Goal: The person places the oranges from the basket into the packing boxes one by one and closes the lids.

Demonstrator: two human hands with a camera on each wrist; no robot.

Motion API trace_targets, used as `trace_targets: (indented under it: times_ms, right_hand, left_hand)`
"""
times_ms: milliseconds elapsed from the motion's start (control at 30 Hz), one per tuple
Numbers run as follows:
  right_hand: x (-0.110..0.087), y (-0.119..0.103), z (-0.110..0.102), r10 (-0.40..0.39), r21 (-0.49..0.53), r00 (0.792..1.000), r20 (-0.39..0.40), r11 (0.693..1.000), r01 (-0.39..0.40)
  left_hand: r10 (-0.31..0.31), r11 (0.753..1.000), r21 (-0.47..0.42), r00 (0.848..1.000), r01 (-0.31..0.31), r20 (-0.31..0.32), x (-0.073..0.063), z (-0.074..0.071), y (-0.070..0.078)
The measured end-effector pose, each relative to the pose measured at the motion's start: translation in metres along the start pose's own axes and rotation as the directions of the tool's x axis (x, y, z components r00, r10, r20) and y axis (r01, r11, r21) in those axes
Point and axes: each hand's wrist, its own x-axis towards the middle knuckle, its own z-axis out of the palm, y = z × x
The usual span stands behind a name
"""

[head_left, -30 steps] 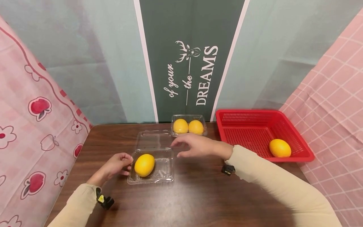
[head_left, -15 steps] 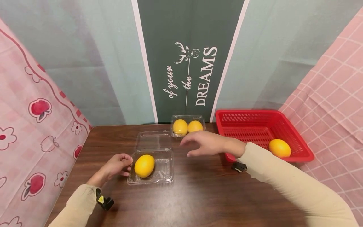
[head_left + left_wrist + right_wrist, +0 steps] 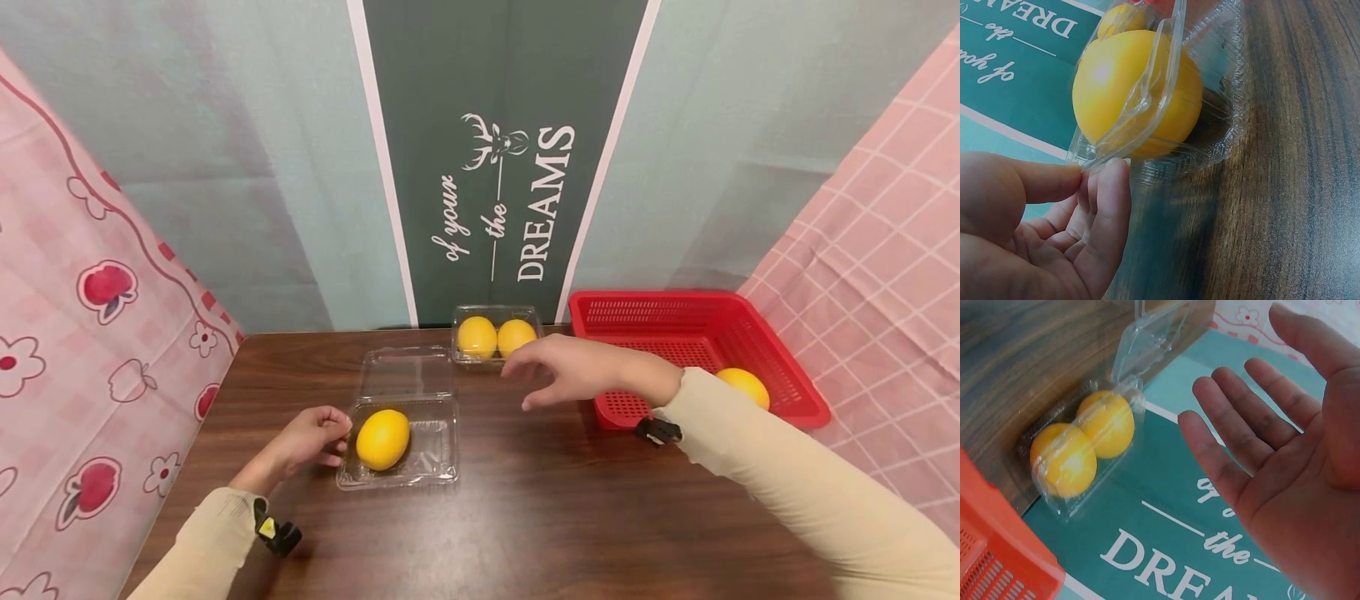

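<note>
With thumb and fingers my left hand (image 3: pixel 309 437) pinches the left rim of an open clear plastic clamshell box (image 3: pixel 435 477). One smooth, oval yellow fruit (image 3: pixel 383 439) lies in the left part of its base, and the lid (image 3: pixel 405 372) is folded back flat behind. In the left wrist view the pinched rim (image 3: pixel 1125 139) crosses in front of the fruit (image 3: pixel 1135 87). My right hand (image 3: pixel 566 369) hovers over the table left of the red basket (image 3: pixel 813 417), holding nothing, its fingers loosely bent. The right wrist view shows its palm (image 3: pixel 1310 494) bare.
A closed clear box (image 3: pixel 497 312) with two yellow fruits (image 3: pixel 477 337) stands at the table's back edge against the curtain. One more yellow fruit (image 3: pixel 745 386) sits in the red basket at right, partly hidden by my right sleeve (image 3: pixel 780 454).
My right hand has moved right, from beside the open box's lid toward the red basket, its forearm now passing over the basket's front. My left hand and the open box have stayed put.
</note>
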Motion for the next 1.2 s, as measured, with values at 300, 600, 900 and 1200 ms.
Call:
trace_targets:
  times_ms: [300,600,900,1200]
  right_hand:
    - [-0.012,0.001,-0.019,0.102,0.001,0.995,0.0,0.995,-0.102]
    - [-0.029,0.009,-0.037,0.159,-0.045,0.986,-0.055,0.986,-0.162]
    - [-0.044,0.023,-0.046,0.154,-0.039,0.982,-0.105,0.986,-0.159]
    - [-0.066,0.039,-0.057,0.202,-0.051,0.968,-0.15,0.976,-0.211]
  left_hand:
    - [0.003,1.0,-0.002,1.0,-0.003,0.009,0.0,0.0,-0.002]
    - [0.017,1.0,0.012,1.0,-0.017,0.004,0.004,0.0,-0.011]
    - [0.033,0.999,0.001,0.999,-0.033,-0.006,0.002,0.003,-0.014]
    - [0.044,0.999,0.004,0.999,-0.044,-0.01,-0.002,0.006,-0.019]
